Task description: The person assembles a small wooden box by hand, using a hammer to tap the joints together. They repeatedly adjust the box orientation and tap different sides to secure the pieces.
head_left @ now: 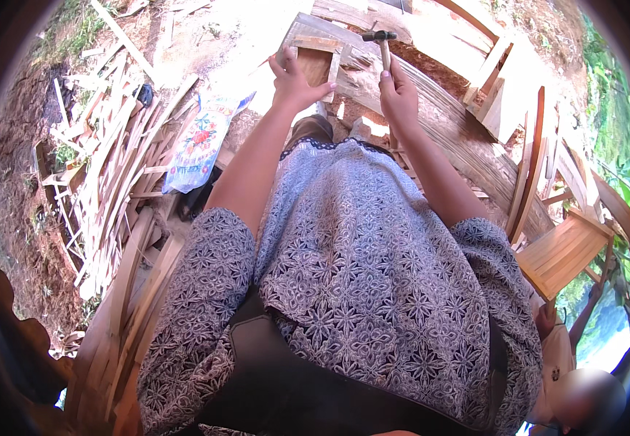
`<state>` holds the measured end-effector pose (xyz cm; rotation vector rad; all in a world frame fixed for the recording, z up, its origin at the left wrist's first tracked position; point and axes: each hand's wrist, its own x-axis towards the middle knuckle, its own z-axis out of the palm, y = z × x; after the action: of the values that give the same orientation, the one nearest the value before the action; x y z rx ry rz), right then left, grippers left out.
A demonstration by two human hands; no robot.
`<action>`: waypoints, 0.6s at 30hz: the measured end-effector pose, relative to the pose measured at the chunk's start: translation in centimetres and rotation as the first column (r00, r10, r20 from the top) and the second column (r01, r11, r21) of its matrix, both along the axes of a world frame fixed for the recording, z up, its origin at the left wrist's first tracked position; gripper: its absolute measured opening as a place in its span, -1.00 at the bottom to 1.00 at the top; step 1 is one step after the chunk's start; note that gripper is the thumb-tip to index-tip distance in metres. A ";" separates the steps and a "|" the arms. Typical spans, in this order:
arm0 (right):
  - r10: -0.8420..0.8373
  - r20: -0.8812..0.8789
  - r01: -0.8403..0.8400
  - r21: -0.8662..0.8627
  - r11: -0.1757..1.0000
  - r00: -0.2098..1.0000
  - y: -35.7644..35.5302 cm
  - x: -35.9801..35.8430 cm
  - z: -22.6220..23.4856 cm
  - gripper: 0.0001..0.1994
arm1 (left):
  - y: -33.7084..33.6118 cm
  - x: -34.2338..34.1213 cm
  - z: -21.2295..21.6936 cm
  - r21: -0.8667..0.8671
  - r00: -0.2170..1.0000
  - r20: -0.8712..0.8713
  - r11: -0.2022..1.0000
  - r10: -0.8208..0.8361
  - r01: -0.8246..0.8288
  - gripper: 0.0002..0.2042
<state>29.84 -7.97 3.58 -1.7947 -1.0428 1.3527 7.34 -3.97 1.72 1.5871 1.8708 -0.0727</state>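
Observation:
My right hand [399,98] is closed round the pale handle of a hammer [385,52], held upright with its dark head at the top. To the left of it, my left hand [297,86] has its fingers and thumb spread apart. It lies at the near left side of a small wooden frame [315,43] with a brown panel inside; whether the fingers press on the wood I cannot tell. Under the frame and off to the right runs a thick, rough timber beam [438,109].
A heap of thin wood offcuts [122,167] covers the ground at left, beside a printed white-blue plastic sack [200,142]. Curved boards [529,163] and a slatted wooden piece [566,254] stand at right. Another person [566,356] is at the lower right.

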 end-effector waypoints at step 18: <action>0.156 0.151 -0.177 0.136 0.975 0.976 -0.1 -0.5 -2.8 -0.55 | 0.2 0.6 -0.8 0.009 0.998 -0.055 1.000 -0.011 0.011 0.47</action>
<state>29.38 -8.04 0.77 -1.7421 -1.3606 1.2230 7.93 -3.78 0.97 1.6172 1.9072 -0.1139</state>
